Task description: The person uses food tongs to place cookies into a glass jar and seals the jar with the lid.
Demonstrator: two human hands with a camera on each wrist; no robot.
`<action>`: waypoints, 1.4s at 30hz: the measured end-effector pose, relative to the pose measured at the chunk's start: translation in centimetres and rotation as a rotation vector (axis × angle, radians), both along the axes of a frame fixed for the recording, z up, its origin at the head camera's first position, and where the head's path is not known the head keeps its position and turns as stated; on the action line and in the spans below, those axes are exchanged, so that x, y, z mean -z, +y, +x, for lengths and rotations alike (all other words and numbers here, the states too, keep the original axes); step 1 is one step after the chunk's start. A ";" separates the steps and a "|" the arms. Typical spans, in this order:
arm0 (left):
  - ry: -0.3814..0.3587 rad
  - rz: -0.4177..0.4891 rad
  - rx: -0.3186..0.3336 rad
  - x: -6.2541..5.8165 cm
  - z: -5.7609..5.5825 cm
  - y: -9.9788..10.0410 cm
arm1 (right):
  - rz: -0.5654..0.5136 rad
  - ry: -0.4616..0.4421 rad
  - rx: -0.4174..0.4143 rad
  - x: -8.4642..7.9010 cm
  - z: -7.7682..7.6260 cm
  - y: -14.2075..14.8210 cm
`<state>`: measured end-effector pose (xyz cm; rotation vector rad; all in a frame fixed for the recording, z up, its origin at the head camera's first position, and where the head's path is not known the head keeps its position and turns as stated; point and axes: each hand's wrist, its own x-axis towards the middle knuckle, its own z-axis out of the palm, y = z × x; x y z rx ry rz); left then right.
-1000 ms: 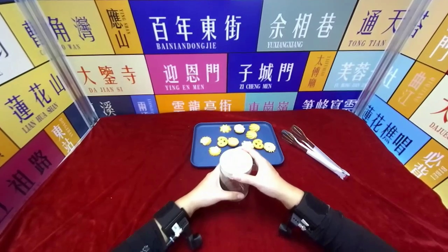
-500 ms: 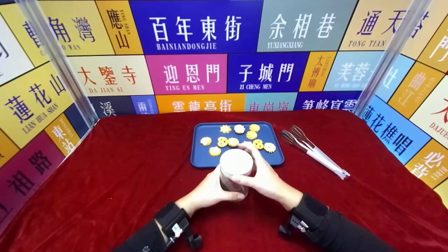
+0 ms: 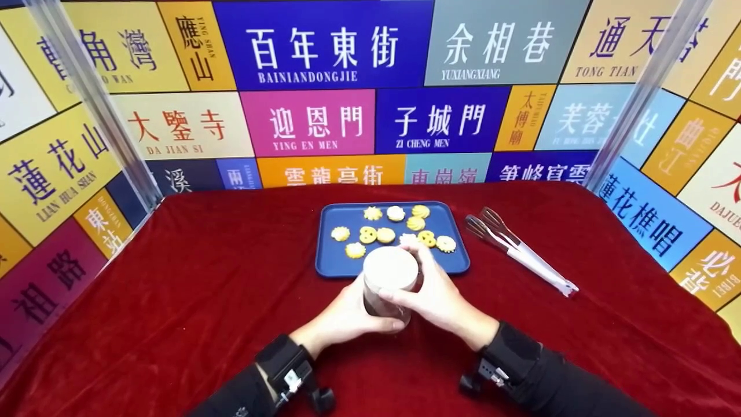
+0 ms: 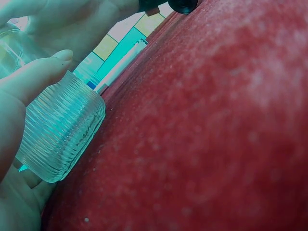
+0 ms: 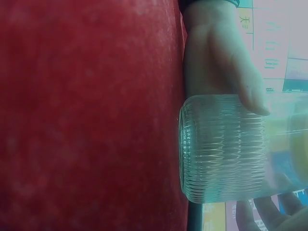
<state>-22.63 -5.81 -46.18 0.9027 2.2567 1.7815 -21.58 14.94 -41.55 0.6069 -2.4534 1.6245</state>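
Note:
A clear glass jar (image 5: 224,149) with a ribbed lower body stands upright at the near edge of the tray, topped by a round pale lid (image 3: 391,267). My left hand (image 3: 341,317) grips the jar's body from the left, its thumb (image 4: 41,77) lying across the near side. From the right, my right hand (image 3: 444,296) holds the rim of the lid, thumb at the front and fingers curled round the far side. In the left wrist view the jar's ribbed base (image 4: 65,127) is close over the red cloth.
Behind the jar lies a blue tray (image 3: 336,265) with several small cookies (image 3: 385,234) spread on it. Metal tongs (image 3: 524,255) rest to its right on the red cloth (image 3: 202,289). A wall of colourful sign panels (image 3: 324,43) encloses the table.
The right hand's fingers reached forward along the lid's far side, then drew back, its thumb shifting slightly left. The left hand and jar have stayed in place.

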 end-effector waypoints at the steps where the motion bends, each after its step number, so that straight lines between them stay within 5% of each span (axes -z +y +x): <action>1: -0.001 0.001 0.001 0.0 0.0 0.0 | -0.001 0.000 -0.001 0.0 0.0 0.0; 19: 0.000 -0.020 -0.008 0.2 -0.1 -0.1 | 0.028 -0.041 -0.108 0.0 -0.6 1.1; 27: -0.001 -0.017 -0.004 0.1 -0.2 -0.1 | -0.008 0.010 -0.133 0.2 -0.6 0.9; 42: -0.016 0.005 0.006 -0.1 0.0 0.0 | 0.012 0.014 -0.025 0.1 -0.1 0.0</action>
